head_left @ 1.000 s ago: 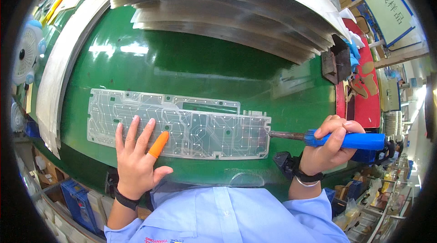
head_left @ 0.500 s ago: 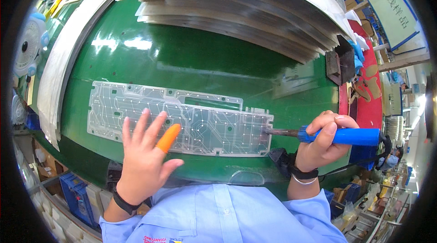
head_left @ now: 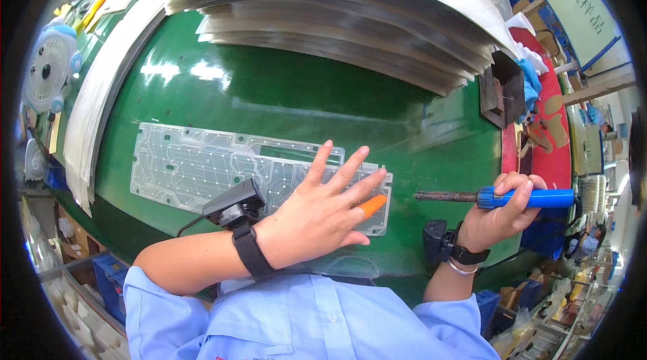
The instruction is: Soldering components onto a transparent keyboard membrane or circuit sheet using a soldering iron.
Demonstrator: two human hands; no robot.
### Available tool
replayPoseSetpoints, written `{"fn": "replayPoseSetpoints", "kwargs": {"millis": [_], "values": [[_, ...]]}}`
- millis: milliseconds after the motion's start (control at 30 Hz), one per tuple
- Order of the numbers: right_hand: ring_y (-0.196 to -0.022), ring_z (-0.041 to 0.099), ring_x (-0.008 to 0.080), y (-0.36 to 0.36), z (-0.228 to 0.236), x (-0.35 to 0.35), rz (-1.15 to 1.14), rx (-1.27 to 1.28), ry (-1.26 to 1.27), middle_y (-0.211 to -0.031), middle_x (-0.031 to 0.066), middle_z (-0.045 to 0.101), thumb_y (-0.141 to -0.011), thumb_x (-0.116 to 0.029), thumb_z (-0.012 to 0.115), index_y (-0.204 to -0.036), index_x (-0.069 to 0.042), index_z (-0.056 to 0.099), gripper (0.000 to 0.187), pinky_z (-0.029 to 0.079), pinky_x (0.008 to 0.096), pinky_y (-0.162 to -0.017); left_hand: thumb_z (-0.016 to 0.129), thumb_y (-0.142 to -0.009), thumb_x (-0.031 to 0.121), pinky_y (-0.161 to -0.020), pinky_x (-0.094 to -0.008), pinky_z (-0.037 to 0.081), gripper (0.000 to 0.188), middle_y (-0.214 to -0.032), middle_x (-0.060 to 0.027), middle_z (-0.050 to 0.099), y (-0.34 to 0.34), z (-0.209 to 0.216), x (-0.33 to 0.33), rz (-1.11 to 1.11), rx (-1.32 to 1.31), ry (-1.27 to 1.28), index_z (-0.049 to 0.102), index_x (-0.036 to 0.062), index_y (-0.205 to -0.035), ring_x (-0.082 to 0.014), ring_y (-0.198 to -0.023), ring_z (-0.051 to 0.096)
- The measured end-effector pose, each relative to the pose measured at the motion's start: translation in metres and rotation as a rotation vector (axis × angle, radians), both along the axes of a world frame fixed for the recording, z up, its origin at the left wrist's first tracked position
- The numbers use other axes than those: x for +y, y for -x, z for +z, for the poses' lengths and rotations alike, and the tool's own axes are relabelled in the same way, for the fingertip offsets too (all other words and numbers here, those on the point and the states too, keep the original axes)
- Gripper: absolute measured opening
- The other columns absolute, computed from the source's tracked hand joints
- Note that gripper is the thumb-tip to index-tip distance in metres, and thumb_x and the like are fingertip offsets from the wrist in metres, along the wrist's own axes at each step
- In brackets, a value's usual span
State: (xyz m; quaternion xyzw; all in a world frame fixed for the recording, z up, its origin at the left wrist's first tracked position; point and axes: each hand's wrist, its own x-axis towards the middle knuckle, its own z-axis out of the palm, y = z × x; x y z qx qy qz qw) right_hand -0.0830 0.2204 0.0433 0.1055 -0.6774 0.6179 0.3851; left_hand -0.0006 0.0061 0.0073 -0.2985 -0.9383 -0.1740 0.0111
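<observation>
On the green table (head_left: 283,100), a clear membrane sheet (head_left: 195,168) is pressed flat by the open, spread left hand (head_left: 317,215), while right of the sheet a blue-handled soldering iron (head_left: 499,197) is clenched in the right hand (head_left: 502,215), with a white blue-framed sign (head_left: 583,16) far beyond.

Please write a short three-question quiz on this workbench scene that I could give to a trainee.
1. True or false: the left hand lies spread on the clear membrane sheet.
2. Which hand holds the blue-handled tool? A. left B. right C. neither
3. Fill in: the cover on one finger of the left hand is coloured ____.

Key
1. True; its fingers are fanned over the sheet's right end, on the green mat.
2. B; the right hand grips the blue handle, the dark tip pointing toward the sheet without touching it.
3. Orange; see the finger cot.
</observation>
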Motion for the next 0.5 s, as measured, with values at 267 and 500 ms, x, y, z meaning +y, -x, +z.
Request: {"fn": "replayPoseSetpoints", "kwargs": {"millis": [267, 500], "values": [[-0.052, 0.036, 0.0092, 0.000, 0.001, 0.007, 0.058, 0.021, 0.085, -0.056, 0.0020, 0.042, -0.090, -0.019, 0.047, -0.098, -0.004, 0.045, 0.018, 0.030, 0.0242, -0.052, 0.055, -0.082, 0.043, -0.102, -0.0643, 0.008, 0.036, -0.142, -0.0089, 0.031, 0.008, -0.004, -0.004, 0.047, -0.102, -0.127, 0.064, 0.0176, -0.106, -0.0406, -0.133, 0.017], [-0.052, 0.036, 0.0090, 0.000, -0.001, 0.007, 0.045, 0.031, 0.086, -0.056, 0.0018, 0.042, -0.090, -0.019, 0.047, -0.098, -0.004, 0.045, 0.018, 0.029, 0.0244, -0.051, 0.043, -0.087, 0.049, -0.103, -0.0635, 0.003, 0.040, -0.145, -0.0098, 0.023, -0.008, -0.008, -0.030, 0.011, -0.134, 0.085, 0.057, 0.0296, -0.119, -0.0423, -0.134, 0.011]]}}
